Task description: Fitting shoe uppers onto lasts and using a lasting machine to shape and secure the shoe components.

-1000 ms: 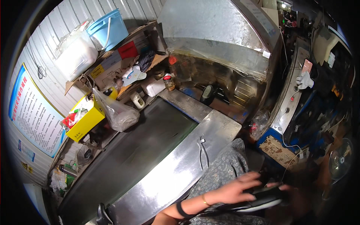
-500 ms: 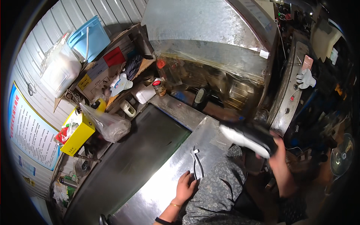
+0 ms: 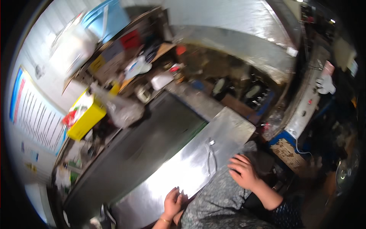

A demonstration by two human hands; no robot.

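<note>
My right hand (image 3: pixel 244 173) hovers over the patterned grey cloth on my lap, its fingers apart and nothing in them. Low on the bare metal tabletop (image 3: pixel 228 128), my left hand (image 3: pixel 173 204) rests near the front edge, fingers loosely bent and holding nothing I can see. Between the two hands, farther up the tabletop, lies a slim pincer-like tool (image 3: pixel 211 158) with two long handles. Beyond the tabletop's far end sit a dark shoe (image 3: pixel 219 87) and a second dark shoe (image 3: pixel 253 95), side by side. The picture is smeared by motion.
A dark belt (image 3: pixel 133 152) runs along the tabletop's left side. Past it are a yellow box (image 3: pixel 87 118), a clear plastic bag (image 3: pixel 127 112) and a cluttered shelf with a blue bin (image 3: pixel 108 19). A white glove (image 3: pixel 326 84) lies on a ledge at right.
The black shoe with a white sole has left my right hand, which has come back, fingers spread, toward my lap. A second shoe now shows at the back. The view has shifted.
</note>
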